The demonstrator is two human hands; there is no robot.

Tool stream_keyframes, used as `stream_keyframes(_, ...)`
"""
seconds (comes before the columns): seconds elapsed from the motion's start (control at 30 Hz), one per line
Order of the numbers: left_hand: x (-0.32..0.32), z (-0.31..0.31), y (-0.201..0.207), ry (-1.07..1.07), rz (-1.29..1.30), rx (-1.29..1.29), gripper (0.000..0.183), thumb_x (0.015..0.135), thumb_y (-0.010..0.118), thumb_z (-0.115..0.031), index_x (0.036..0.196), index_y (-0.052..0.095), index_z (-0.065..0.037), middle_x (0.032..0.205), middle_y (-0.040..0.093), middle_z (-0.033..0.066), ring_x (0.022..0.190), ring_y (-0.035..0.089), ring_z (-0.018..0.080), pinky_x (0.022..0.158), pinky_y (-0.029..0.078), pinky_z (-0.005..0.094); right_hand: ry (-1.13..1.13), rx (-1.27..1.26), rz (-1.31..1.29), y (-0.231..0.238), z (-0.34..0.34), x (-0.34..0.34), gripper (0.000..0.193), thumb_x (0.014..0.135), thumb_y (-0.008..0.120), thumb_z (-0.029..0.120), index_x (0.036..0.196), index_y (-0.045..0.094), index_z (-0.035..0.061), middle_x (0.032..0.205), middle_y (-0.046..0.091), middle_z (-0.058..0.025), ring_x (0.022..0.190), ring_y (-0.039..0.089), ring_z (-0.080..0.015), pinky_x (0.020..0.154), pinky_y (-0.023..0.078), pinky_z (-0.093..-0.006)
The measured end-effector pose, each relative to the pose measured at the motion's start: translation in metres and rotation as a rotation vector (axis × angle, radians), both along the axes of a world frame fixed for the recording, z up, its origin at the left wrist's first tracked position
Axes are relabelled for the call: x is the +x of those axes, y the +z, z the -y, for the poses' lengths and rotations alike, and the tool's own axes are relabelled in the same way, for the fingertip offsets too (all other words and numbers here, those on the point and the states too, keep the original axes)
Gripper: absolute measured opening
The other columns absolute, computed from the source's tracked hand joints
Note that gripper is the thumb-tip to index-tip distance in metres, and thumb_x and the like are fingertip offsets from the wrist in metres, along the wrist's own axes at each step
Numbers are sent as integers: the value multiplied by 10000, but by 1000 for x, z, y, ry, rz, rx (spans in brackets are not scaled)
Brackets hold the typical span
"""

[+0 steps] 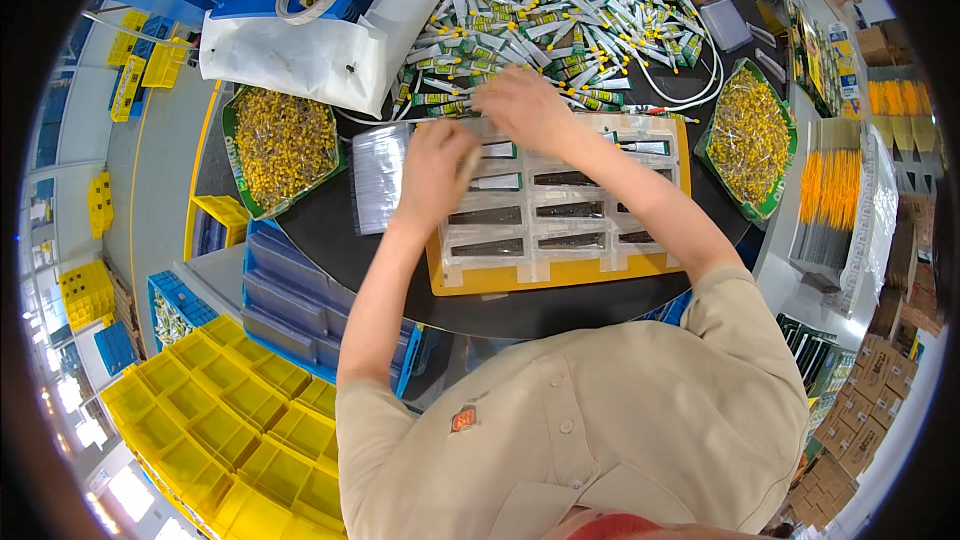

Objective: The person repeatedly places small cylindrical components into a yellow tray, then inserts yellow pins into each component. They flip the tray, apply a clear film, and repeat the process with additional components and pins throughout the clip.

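My left hand (435, 172) is over the left column of a clear slotted tray (530, 265), its fingers curled together; what they hold, if anything, is hidden. Just ahead, my right hand (524, 112) reaches the near edge of a heap of small green-and-white tubes with yellow caps (540, 20). Its fingers are bent close together, and I cannot make out anything in them. The tray rests on a yellow board (470, 282). One tube (495, 182) lies in a left slot and another tube (645, 148) at the upper right. Lower slots show dark bottoms.
Open boxes of yellow-headed pieces stand left (285, 148) and right (748, 145). A stack of clear plastic sheets (378, 180) lies left of the tray. A white cable (700, 100) crosses at the right. Yellow bins (230, 420) stand at lower left.
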State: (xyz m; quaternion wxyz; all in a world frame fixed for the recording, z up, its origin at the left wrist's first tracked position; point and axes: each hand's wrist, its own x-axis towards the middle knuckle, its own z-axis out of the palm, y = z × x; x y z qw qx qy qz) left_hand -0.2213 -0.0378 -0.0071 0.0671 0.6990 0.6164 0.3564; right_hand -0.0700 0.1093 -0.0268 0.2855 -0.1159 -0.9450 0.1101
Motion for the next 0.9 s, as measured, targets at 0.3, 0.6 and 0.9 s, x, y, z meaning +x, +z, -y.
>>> stream_keyframes(0.3,-53,-110,-20,32,-505,-563,174,875,562,-11,1015,660,-42,1070,647,163,1071,629,360,889,538,450,-243,-455,-110,19,-7,-17,94,800,680,81,883,678,38,824,639,-118,724,632,-324,642,523,-406)
stream_keyframes(0.6,-24,-28,21,154,627,-141,234,869,709,-74,1081,624,-24,1054,693,129,926,699,205,761,562,312,-202,-594,116,38,117,78,133,796,743,151,909,710,90,1008,678,-82,1080,582,-294,904,475,-385)
stream_keyframes(0.9,49,100,1,-52,270,-84,191,748,791,-84,923,716,-78,945,697,70,924,634,291,829,498,387,-300,-48,305,7,81,101,454,959,576,244,1360,542,33,1498,448,-167,1401,387,-355,1129,304,-563)
